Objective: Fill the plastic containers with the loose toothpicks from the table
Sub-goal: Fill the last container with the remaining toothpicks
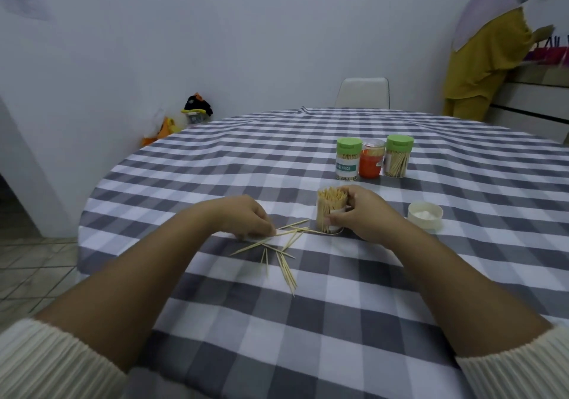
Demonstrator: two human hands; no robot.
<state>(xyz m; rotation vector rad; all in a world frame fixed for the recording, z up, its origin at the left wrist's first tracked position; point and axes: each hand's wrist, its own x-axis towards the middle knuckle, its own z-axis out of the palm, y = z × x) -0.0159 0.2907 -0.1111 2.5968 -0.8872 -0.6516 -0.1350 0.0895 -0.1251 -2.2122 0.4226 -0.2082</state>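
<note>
Loose toothpicks (278, 252) lie scattered on the checked tablecloth (338, 306) near the table's centre. The left hand (246, 217), at their 11 o'clock, pinches several with curled fingers. At 2 o'clock, the right hand (360, 211) grips an open container (329, 214), upright and full. A white lid (425, 215) lies at its 3 o'clock; three closed containers (372, 160) stand at 12 o'clock.

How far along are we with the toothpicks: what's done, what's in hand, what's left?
Done: three capped containers stand at the back, at least the two green-lidded ones holding toothpicks. In hand: the right hand holds the open container, nearly full; the left hand pinches at the loose toothpicks. Left: that small scatter on the tablecloth, then the white lid.
</note>
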